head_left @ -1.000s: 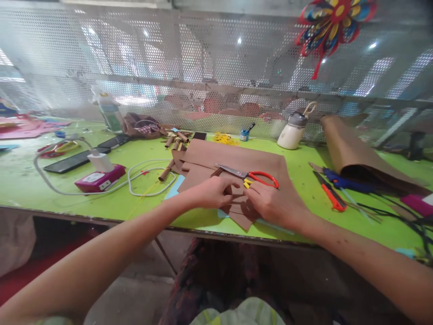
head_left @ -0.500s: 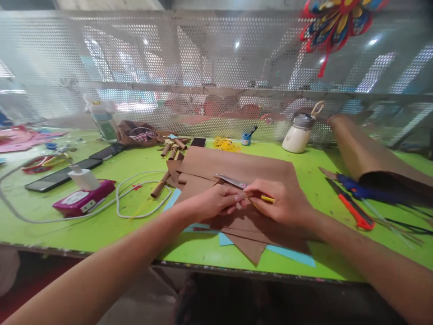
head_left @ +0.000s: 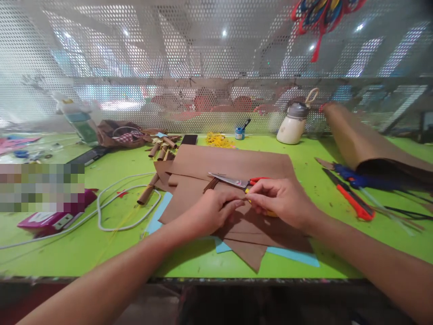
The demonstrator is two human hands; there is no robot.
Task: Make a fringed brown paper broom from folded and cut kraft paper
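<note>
My left hand (head_left: 209, 211) and right hand (head_left: 282, 201) pinch one yellow strip (head_left: 248, 191), mostly hidden by fingers, over stacked brown sheets (head_left: 237, 162) beside one scissors (head_left: 233, 181)

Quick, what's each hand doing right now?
Left hand: fingers curled, pressing on the brown paper.
Right hand: closed, pinching a small yellow thing.

A white bottle (head_left: 292, 125) with a loop handle stands by the bench's (head_left: 84, 246) far edge, a small blue pot (head_left: 240, 133) beside it. An orange utility knife (head_left: 352, 200) lies toward the right edge. A white cable (head_left: 111, 212) loops near the left, beside rolled brown tubes (head_left: 158, 151).
</note>
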